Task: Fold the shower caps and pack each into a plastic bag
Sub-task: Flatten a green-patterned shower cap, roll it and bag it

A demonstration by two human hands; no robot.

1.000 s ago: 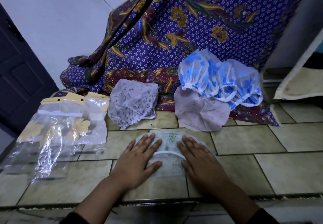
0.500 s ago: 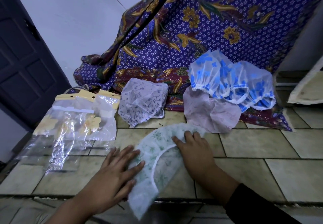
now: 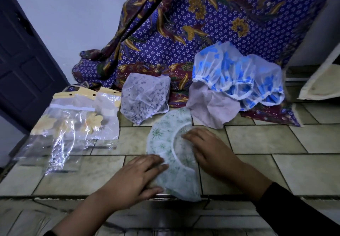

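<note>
Nearest, your left hand (image 3: 136, 173) lies flat with the fingers straight and close together. It presses the near left part of the green-print shower cap (image 3: 161, 134) onto the tiled ledge (image 3: 257, 138). Your right hand (image 3: 207, 149), at about two o'clock from the left, is flat as well. Its fingers point toward nine o'clock and rest on the cap's inner side, just across the white elastic rim.

The cap lies under and between both hands as a folded crescent (the curve bulges toward ten o'clock). Its near end droops a little over the ledge's front edge at six o'clock.

At ten o'clock from your left hand, apart from the cap, lie the clear plastic bags (image 3: 73, 121) with yellow headers. At twelve o'clock a grey-print cap (image 3: 145, 95) sits just beside the green one. At one o'clock a pink cap (image 3: 211, 108) meets its far tip. Behind the pink cap, blue-flowered caps (image 3: 220, 70) rest against the purple batik cloth (image 3: 184, 33). A dark door (image 3: 18, 60) stands at nine o'clock.
</note>
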